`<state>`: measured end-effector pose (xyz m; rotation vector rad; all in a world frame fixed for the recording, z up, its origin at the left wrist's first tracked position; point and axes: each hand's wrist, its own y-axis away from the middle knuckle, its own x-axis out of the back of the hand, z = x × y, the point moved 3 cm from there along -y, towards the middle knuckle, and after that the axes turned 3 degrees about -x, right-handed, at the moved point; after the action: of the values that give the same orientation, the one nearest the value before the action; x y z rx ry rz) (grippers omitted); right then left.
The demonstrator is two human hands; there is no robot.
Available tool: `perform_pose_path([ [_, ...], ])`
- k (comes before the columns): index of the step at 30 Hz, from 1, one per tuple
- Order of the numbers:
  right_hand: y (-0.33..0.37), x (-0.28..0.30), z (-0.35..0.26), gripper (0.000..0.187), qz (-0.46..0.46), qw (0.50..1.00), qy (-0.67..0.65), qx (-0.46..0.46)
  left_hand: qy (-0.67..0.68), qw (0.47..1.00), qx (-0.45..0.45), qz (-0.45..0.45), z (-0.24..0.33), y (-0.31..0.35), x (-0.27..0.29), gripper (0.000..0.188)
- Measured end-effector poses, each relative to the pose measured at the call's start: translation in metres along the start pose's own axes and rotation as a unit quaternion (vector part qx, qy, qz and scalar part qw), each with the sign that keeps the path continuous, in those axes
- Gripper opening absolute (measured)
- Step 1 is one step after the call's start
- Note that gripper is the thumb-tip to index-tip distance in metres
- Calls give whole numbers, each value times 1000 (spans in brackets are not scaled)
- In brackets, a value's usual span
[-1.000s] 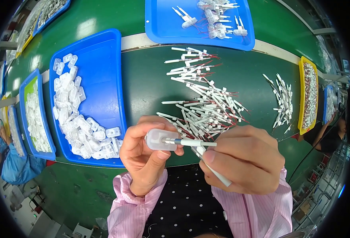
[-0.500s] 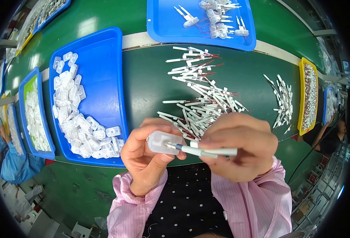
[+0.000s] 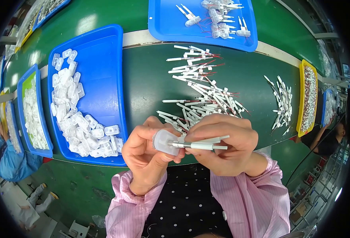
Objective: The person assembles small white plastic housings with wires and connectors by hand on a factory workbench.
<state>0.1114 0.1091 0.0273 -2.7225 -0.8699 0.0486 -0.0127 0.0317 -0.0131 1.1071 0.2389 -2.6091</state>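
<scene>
Between the thumb and fingers of my left hand (image 3: 143,160) is a small translucent white plastic housing (image 3: 163,139), tilted with one end toward my right hand. My right hand (image 3: 236,146) is closed on a pair of thin white sleeved tubes (image 3: 202,146). Their metal ends reach the hole in the housing; how far in they sit I cannot tell. Both hands are close together above the table's near edge. Just beyond them lies a heap of similar white tubes with red wires (image 3: 212,104).
At left, a blue tray (image 3: 103,79) holds many clear housings (image 3: 70,93). A far blue tray (image 3: 163,27) carries housings fitted with tubes (image 3: 221,29). On the right are a smaller tube pile (image 3: 282,104) and a yellow tray (image 3: 302,119). Other people sit at both sides.
My right hand has moved slightly left, bringing the tubes closer to the housing. The tubes' free ends now spread apart. My left hand has tilted the housing a little.
</scene>
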Motion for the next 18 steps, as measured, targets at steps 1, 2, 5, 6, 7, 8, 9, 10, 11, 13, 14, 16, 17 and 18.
perform_pose_path([
  [1,1,-2,2,23,-1,1000,-1,-1,-4,1000,-6,-2,0,0,1,30],
  [2,2,-4,2,22,14,999,20,21,-4,1000,-5,-1,0,1,2,30],
  [5,5,-7,6,20,34,997,35,53,-74,997,-33,-11,1,0,4,30],
  [6,5,-8,6,19,42,997,30,62,-60,998,-26,-24,1,0,5,29],
  [7,5,-8,5,19,38,997,26,63,-47,998,-21,-35,2,-1,6,29],
  [8,5,-8,5,19,28,997,36,54,-50,998,-25,-31,1,-1,6,29],
  [9,5,-7,5,19,16,998,46,46,-16,999,-19,-27,-2,-2,6,29],
  [10,6,-6,7,18,16,998,47,42,16,1000,-13,-23,-4,-3,6,28],
  [11,6,-5,9,17,16,998,47,39,27,999,-24,-28,-7,-2,6,28],
  [13,-5,0,8,16,-16,993,86,73,-49,997,-49,-41,-8,-3,8,32],
  [14,-14,5,9,15,-42,990,109,73,-109,991,-61,-47,-3,-7,7,37],
  [16,-33,17,20,12,-12,998,54,-10,-227,971,-59,43,14,-11,4,41],
  [17,-43,25,30,9,46,994,-21,-95,-274,955,-83,74,19,-16,9,42],
  [18,-63,39,35,8,64,991,68,-96,-482,860,-126,110,30,-16,19,39],
])
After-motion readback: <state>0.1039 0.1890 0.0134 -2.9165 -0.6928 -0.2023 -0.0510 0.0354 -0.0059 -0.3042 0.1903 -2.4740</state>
